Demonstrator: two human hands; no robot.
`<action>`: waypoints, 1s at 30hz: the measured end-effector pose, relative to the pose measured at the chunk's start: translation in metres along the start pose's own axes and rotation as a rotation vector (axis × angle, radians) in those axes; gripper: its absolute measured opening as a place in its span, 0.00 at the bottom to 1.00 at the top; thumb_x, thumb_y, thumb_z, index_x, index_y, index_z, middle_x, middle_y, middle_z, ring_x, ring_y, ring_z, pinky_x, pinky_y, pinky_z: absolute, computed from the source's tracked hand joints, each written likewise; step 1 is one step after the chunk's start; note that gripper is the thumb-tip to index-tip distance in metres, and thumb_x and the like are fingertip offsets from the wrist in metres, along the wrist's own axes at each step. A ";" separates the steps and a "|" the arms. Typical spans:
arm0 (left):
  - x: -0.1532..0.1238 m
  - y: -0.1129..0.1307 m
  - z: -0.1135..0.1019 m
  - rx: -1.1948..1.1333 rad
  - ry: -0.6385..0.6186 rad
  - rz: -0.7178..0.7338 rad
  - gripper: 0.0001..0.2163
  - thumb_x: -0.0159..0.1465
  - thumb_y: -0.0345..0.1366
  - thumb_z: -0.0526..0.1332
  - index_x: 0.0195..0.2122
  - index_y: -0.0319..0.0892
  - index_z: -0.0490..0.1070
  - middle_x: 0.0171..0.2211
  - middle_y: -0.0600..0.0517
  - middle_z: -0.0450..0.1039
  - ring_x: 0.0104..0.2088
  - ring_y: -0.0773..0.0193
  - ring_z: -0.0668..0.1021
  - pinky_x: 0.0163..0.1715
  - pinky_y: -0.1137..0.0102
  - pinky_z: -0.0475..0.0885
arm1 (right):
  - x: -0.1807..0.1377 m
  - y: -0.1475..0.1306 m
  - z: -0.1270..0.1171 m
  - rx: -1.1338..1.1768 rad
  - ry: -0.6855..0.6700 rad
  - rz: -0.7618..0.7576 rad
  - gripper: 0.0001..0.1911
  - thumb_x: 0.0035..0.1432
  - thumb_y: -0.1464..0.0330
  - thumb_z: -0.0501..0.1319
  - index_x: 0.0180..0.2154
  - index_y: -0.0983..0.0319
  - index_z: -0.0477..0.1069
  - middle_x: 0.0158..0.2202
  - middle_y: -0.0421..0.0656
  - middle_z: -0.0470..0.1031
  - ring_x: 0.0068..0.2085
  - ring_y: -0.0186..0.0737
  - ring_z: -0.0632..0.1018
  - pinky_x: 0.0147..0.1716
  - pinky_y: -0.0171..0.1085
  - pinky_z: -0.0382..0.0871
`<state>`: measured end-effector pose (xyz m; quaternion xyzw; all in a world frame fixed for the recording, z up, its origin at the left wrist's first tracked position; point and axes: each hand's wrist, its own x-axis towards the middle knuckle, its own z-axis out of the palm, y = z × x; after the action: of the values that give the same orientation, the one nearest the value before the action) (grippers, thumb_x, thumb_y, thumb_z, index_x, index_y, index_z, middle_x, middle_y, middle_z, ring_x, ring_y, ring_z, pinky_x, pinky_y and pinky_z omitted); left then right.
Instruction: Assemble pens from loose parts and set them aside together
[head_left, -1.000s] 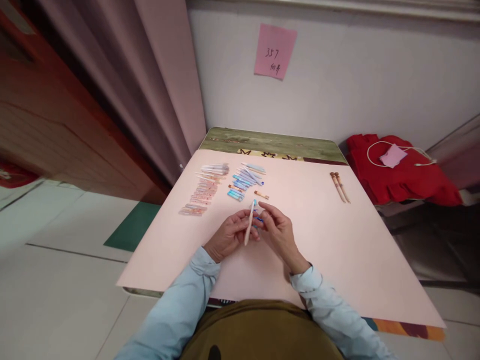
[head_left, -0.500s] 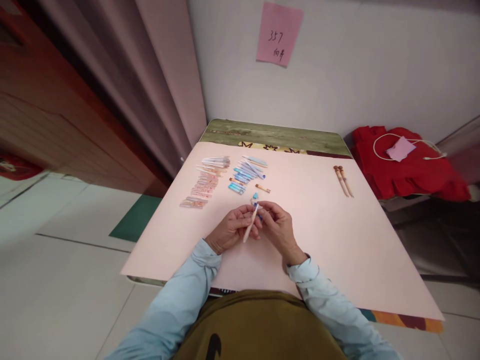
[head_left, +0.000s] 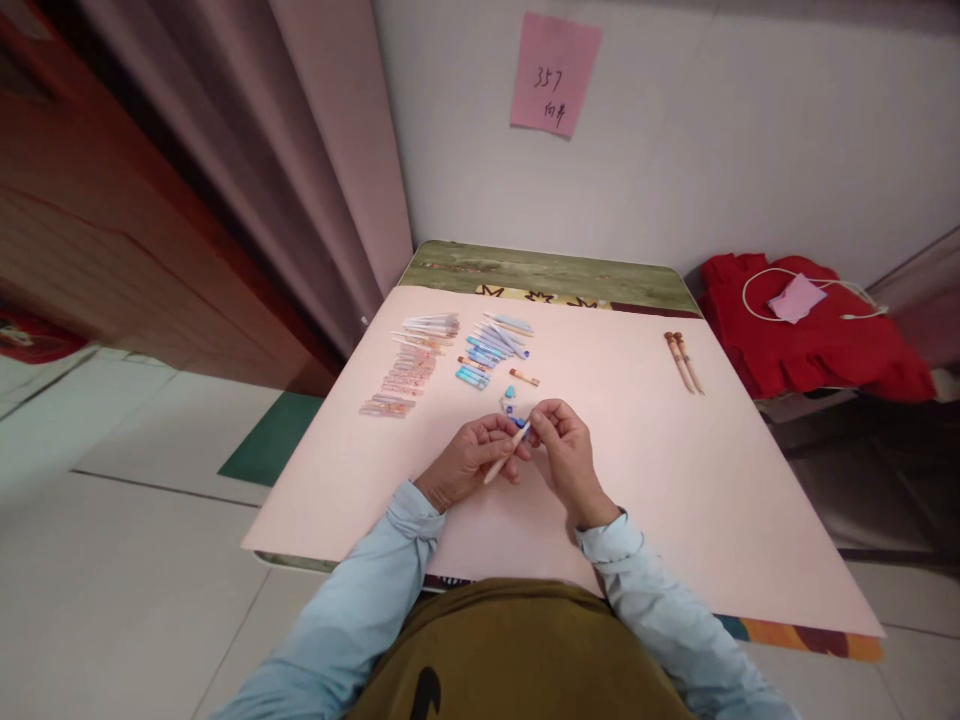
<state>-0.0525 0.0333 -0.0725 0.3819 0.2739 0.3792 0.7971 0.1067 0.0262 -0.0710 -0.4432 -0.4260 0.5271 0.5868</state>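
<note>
My left hand [head_left: 472, 458] is closed around a slim cream pen barrel [head_left: 498, 466], which slants up to the right and has a white upper end. With thumb and forefinger, my right hand [head_left: 564, 455] pinches at that white end; the exact spot is partly hidden by the fingertips. Small blue pieces [head_left: 517, 422] lie just beyond the fingers, along with a light-blue piece [head_left: 511, 392]. A short cream tube with a brown end [head_left: 524, 377] rests farther back.
Left of centre lie rows of clear and pinkish slim parts [head_left: 409, 370] and a group of blue pen parts [head_left: 487, 350]. Two brown-topped pens [head_left: 683, 362] lie at the right of the pale sheet [head_left: 637, 480]. Red cloth [head_left: 817, 350] with a white cable is beyond the table's right edge.
The pen barrel has tilted more to the right. My right fingers have shifted slightly right and now pinch at its upper end, and more of the small blue pieces show.
</note>
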 end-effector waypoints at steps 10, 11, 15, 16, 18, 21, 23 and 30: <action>-0.004 0.017 0.017 0.307 0.339 0.191 0.15 0.53 0.34 0.73 0.40 0.39 0.75 0.38 0.47 0.78 0.31 0.65 0.78 0.26 0.74 0.71 | 0.000 -0.004 -0.009 0.021 0.160 -0.051 0.14 0.55 0.60 0.67 0.40 0.60 0.71 0.26 0.37 0.72 0.27 0.33 0.73 0.30 0.35 0.70; -0.006 0.020 0.019 0.312 0.348 0.212 0.14 0.52 0.34 0.73 0.39 0.39 0.75 0.39 0.46 0.77 0.33 0.63 0.79 0.27 0.72 0.73 | 0.001 -0.004 -0.010 0.040 0.169 -0.028 0.15 0.54 0.60 0.68 0.41 0.60 0.72 0.27 0.37 0.73 0.27 0.34 0.74 0.30 0.36 0.71; -0.013 0.026 0.026 0.391 0.472 0.371 0.09 0.51 0.32 0.74 0.31 0.38 0.77 0.37 0.47 0.76 0.34 0.61 0.79 0.32 0.69 0.76 | 0.000 -0.004 -0.010 0.137 0.173 0.083 0.15 0.51 0.59 0.70 0.37 0.61 0.73 0.28 0.39 0.76 0.27 0.34 0.75 0.31 0.36 0.72; -0.014 0.027 0.029 0.413 0.510 0.415 0.08 0.50 0.32 0.74 0.30 0.39 0.78 0.35 0.48 0.76 0.33 0.61 0.79 0.32 0.70 0.76 | -0.001 -0.004 -0.009 0.157 0.167 0.097 0.15 0.51 0.59 0.70 0.35 0.61 0.74 0.27 0.39 0.76 0.26 0.33 0.75 0.30 0.35 0.71; -0.016 0.026 0.034 0.423 0.562 0.469 0.08 0.51 0.32 0.74 0.31 0.40 0.78 0.32 0.49 0.76 0.31 0.62 0.78 0.31 0.70 0.75 | -0.003 -0.005 -0.008 0.177 0.143 0.100 0.14 0.51 0.59 0.71 0.33 0.61 0.74 0.25 0.38 0.75 0.25 0.32 0.74 0.28 0.34 0.69; -0.017 0.022 0.045 0.352 0.579 0.473 0.09 0.52 0.35 0.73 0.32 0.41 0.77 0.26 0.52 0.76 0.24 0.64 0.77 0.26 0.69 0.75 | -0.007 -0.007 -0.006 0.185 0.092 0.080 0.13 0.52 0.59 0.70 0.31 0.61 0.73 0.23 0.37 0.73 0.24 0.31 0.72 0.26 0.32 0.67; -0.016 0.020 0.051 0.302 0.572 0.461 0.09 0.53 0.37 0.73 0.32 0.41 0.76 0.24 0.53 0.76 0.22 0.65 0.77 0.25 0.68 0.75 | -0.009 -0.010 -0.005 0.183 0.064 0.069 0.12 0.53 0.59 0.69 0.30 0.60 0.73 0.22 0.37 0.72 0.24 0.32 0.72 0.27 0.33 0.67; -0.017 0.023 0.061 0.259 0.544 0.441 0.10 0.54 0.38 0.72 0.31 0.42 0.75 0.22 0.53 0.76 0.21 0.65 0.77 0.24 0.68 0.75 | -0.014 -0.012 -0.003 0.169 0.029 0.058 0.14 0.53 0.57 0.69 0.31 0.59 0.71 0.22 0.37 0.74 0.25 0.35 0.75 0.28 0.36 0.71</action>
<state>-0.0267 0.0045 -0.0175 0.4147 0.4324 0.5916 0.5395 0.1111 0.0118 -0.0605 -0.4117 -0.3584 0.5715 0.6128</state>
